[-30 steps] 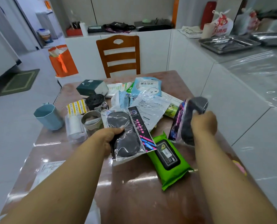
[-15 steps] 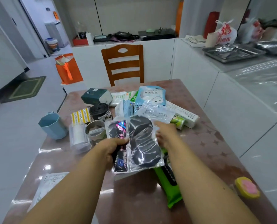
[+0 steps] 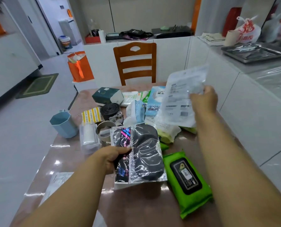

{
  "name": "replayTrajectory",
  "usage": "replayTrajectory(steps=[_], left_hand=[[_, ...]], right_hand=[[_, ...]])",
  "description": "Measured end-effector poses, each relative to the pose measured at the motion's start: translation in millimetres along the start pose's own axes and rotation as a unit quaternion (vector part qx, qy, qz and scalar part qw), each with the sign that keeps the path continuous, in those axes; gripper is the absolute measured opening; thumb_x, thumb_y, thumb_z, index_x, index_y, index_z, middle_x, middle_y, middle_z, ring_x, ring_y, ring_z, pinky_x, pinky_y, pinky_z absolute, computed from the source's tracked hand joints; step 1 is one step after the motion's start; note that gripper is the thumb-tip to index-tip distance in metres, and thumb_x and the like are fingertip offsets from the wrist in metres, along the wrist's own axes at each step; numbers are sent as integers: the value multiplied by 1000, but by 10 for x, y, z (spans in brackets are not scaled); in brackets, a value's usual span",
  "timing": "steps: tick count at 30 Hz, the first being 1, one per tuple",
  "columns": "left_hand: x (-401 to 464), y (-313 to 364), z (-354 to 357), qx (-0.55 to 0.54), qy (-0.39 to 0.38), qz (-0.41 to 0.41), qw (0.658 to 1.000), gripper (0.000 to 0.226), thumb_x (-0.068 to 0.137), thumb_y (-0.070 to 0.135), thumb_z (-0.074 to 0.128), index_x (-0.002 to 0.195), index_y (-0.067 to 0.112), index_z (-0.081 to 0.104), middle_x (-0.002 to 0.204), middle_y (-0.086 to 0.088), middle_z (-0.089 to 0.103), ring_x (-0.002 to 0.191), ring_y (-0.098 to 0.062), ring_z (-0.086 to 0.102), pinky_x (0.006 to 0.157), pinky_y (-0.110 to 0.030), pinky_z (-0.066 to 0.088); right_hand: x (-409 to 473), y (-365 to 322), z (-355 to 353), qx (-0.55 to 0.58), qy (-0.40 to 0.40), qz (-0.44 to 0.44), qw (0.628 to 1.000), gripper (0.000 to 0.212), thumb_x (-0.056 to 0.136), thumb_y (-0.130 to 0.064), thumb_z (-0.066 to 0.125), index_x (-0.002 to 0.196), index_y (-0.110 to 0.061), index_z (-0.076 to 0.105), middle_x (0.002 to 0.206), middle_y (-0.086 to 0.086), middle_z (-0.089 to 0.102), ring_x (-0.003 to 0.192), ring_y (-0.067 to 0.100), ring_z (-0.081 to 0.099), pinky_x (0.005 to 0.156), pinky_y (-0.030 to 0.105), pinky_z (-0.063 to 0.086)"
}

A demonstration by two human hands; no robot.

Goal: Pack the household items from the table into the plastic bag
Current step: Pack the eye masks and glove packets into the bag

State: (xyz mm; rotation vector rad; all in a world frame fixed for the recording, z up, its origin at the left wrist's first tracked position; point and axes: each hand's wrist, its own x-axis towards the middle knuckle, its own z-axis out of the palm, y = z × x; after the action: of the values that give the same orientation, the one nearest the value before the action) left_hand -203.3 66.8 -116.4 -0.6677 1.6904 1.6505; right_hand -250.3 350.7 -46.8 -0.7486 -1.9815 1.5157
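The left hand (image 3: pixel 113 158) is pinching two sleep mask packets (image 3: pixel 143 153) by their left edge. The right hand (image 3: pixel 203 99) is gripping a clear pouch (image 3: pixel 180 99), lifting it above the counter (image 3: pixel 67 161).

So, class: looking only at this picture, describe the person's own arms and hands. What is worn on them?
Both forearms are bare right down to the picture's bottom edge; no sleeve shows. The left hand and right hand wear no gloves. No watch, bracelet or ring can be seen on either.

Both forearms are reaching forward; the left hand (image 3: pixel 112 158) is gripping low with curled fingers, the right hand (image 3: pixel 204 99) pinching higher up.
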Motion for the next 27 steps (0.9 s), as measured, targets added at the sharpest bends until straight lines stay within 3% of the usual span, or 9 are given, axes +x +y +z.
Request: replayTrajectory(steps=[4, 7, 9, 11, 13, 17, 22, 25, 27], left_hand=[[-15, -3, 93, -33, -24, 9, 999, 19, 89, 20, 64, 80, 3, 64, 62, -12, 70, 53, -23, 67, 58, -34, 57], [-58, 48, 217, -85, -51, 21, 995, 42, 88, 46, 59, 79, 6, 66, 68, -15, 73, 57, -27, 71, 66, -40, 54], [-79, 113, 285, -118, -70, 48, 989, 61, 81, 66, 53, 79, 8, 73, 79, -17, 75, 69, -31, 72, 70, -41, 54], [-98, 166, 344, -112, -70, 66, 989, 59, 78, 66, 59, 88, 11, 77, 88, -16, 76, 79, -32, 72, 74, -43, 56], [-81, 178, 411, -77, -70, 58, 993, 34, 80, 37, 73, 98, 8, 72, 86, -17, 76, 75, -32, 73, 72, -46, 58], [113, 191, 420, -40, -36, 32, 998, 26, 79, 6, 72, 103, 3, 66, 73, -18, 74, 60, -31, 72, 59, -47, 60], [266, 190, 332, -62, -56, 25, 996, 34, 70, 2, 73, 104, 1, 66, 78, -22, 74, 63, -34, 72, 57, -46, 59], [337, 144, 328, -54, -84, 29, 995, 42, 62, 3, 74, 103, 1, 67, 85, -23, 74, 69, -35, 72, 66, -46, 59], [364, 115, 331, -41, -93, 26, 994, 40, 63, 3, 73, 102, 0, 67, 82, -23, 73, 65, -34, 72, 58, -42, 60]], right_hand=[[5, -53, -373, 191, -168, 172, 952, 7, 88, -5, 60, 90, -10, 63, 82, 4, 70, 66, 21, 66, 59, 37, 57], [-298, 316, -261, 127, -343, 298, 882, 16, 96, -17, 49, 100, -10, 63, 81, 4, 76, 60, 20, 70, 61, 34, 57], [-547, 577, -110, 109, -387, 327, 855, 20, 95, -11, 51, 111, -7, 61, 95, 15, 73, 74, 26, 72, 69, 41, 58], [-701, 740, 45, 61, -380, 328, 863, 29, 91, -4, 57, 120, -4, 54, 109, 23, 67, 86, 35, 69, 74, 51, 57], [-736, 792, 169, -32, -362, 298, 883, 51, 85, -7, 64, 131, -3, 43, 117, 24, 63, 95, 38, 66, 78, 57, 55], [-382, 757, 403, -71, -276, 258, 923, 75, 79, -31, 61, 143, -7, 30, 123, 15, 59, 97, 28, 60, 69, 32, 52], [421, 688, 595, -203, -107, 153, 961, 48, 88, -38, 53, 124, -6, 57, 124, 15, 62, 112, 36, 57, 90, 37, 48], [705, 738, 802, -246, -115, 146, 951, 44, 86, -42, 54, 117, -13, 64, 120, 9, 65, 111, 35, 58, 82, 32, 46], [827, 790, 940, -234, -141, 158, 949, 47, 79, -48, 64, 112, -15, 65, 112, 7, 67, 103, 33, 61, 79, 31, 46]])
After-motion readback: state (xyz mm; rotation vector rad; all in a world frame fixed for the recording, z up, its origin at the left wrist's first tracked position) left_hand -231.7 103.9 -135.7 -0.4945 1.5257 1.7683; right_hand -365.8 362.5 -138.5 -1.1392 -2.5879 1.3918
